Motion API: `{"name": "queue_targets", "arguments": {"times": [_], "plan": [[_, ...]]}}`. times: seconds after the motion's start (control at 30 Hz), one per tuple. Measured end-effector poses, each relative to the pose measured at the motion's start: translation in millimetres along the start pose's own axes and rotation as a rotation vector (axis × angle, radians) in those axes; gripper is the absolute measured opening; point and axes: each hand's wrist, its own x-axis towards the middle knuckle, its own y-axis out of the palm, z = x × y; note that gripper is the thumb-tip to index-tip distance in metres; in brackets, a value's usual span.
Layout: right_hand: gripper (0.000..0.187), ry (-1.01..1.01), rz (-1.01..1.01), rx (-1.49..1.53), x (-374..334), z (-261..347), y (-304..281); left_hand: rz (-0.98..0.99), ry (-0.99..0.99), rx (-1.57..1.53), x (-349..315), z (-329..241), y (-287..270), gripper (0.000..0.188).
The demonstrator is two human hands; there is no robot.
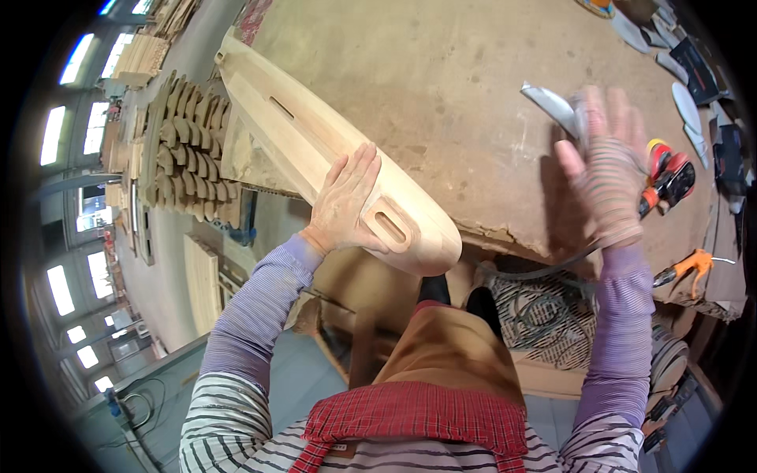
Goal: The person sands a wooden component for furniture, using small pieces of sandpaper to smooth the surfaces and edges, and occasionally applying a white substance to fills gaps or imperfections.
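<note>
My left hand (344, 201) lies flat with fingers stretched out on a long, pale wooden piece (426, 229). The piece has a rounded near end, an oval recessed slot beside my thumb, and a narrower slot farther up. It slants across the table's left corner, its near end jutting past the edge. Over the table at the right, my right hand (607, 158) is slightly blurred, fingers straight and thumb apart. A folded grey-white sheet (550, 106), perhaps sandpaper, sticks out by its fingers; whether they touch it is unclear. What lies under the palm is hidden.
The brown tabletop (457, 102) has a worn front edge. Right of my right hand sit a red-and-black power sander (670, 177) and an orange air blow gun (694, 268). A hose (552, 270) runs along the edge. Curved wooden parts (189, 150) are stacked at the left.
</note>
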Motion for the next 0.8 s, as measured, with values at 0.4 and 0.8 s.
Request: {"name": "queue_targets", "arguments": {"times": [0.4, 0.8], "plan": [[0.02, 0.23, 0.429, 0.639, -2, 38, 69, -0.017, -0.189, 0.02, 41, 21, -7, 0.058], [0.01, 0.473, 0.453, 1.378, -68, 139, 0, 0.008, -0.212, 0.024, 50, 16, -9, 0.053]]}}
